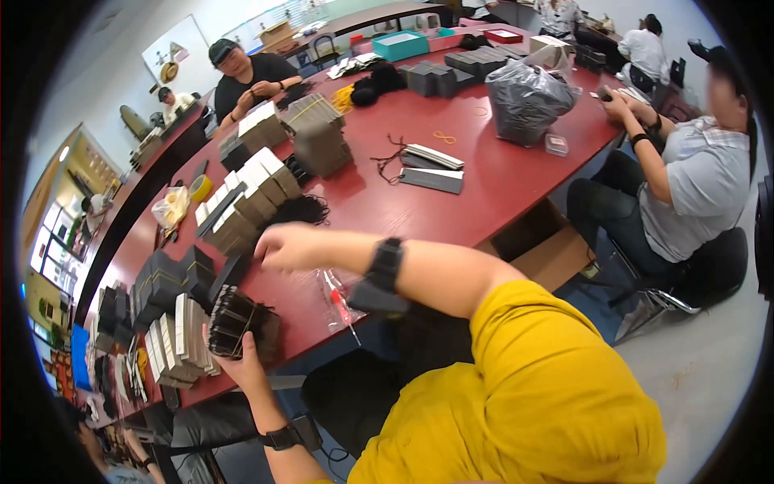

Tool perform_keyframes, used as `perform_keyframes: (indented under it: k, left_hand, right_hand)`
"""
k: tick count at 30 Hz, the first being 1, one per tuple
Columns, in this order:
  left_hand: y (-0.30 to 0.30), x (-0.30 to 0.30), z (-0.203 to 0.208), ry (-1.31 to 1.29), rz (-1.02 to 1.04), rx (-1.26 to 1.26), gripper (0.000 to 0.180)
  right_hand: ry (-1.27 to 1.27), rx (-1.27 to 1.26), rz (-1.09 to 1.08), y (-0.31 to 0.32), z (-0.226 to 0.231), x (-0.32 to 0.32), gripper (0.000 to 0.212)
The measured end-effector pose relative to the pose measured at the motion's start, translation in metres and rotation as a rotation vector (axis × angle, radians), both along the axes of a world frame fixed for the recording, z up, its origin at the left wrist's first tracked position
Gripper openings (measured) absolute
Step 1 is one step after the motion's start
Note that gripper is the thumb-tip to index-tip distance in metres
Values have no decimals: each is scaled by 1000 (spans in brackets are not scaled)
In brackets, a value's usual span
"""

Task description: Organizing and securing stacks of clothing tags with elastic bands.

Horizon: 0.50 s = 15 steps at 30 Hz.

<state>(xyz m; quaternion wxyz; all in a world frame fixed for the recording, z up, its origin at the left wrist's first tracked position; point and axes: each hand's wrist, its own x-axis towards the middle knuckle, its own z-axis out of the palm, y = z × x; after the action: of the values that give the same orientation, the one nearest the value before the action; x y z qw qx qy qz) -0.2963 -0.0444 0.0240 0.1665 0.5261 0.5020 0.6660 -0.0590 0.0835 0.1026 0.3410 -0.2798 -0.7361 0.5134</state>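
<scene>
At the table's near left edge, my left hand [244, 367] grips a thick stack of dark hang tags [232, 323] with black cords on them. My right hand [284, 248] is above the table, beyond that stack and blurred by motion; its fingertips point down, and whether they hold anything is unclear. Close to it lie a heap of black cords [300, 211] and a row of banded tag bundles [246, 202] with white and grey edges. A red-handled pointed tool [337, 298] in a clear bag lies under my right forearm.
More banded dark bundles [173, 282] and pale bundles [179, 343] crowd the left side. Loose tags [431, 169] lie mid-table, with a grey plastic bag [528, 101] farther right. A co-worker [685, 161] sits at right, another [250, 77] across the table. Below stands an open cardboard box [544, 250].
</scene>
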Motion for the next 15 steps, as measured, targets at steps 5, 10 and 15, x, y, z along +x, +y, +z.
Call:
perform_keyframes:
  k: [5,10,15]
  left_hand:
    - [-1,2,-16,-32,-144,-161,52]
    - [7,3,-19,59,-71,-215,49]
    - [-4,6,-2,-94,-48,-217,45]
  right_hand:
    - [398,-73,-744,23,-2,233,53]
    - [947,-76,-1326,-21,-29,450,33]
    - [953,130,-1306,-51,-64,488,38]
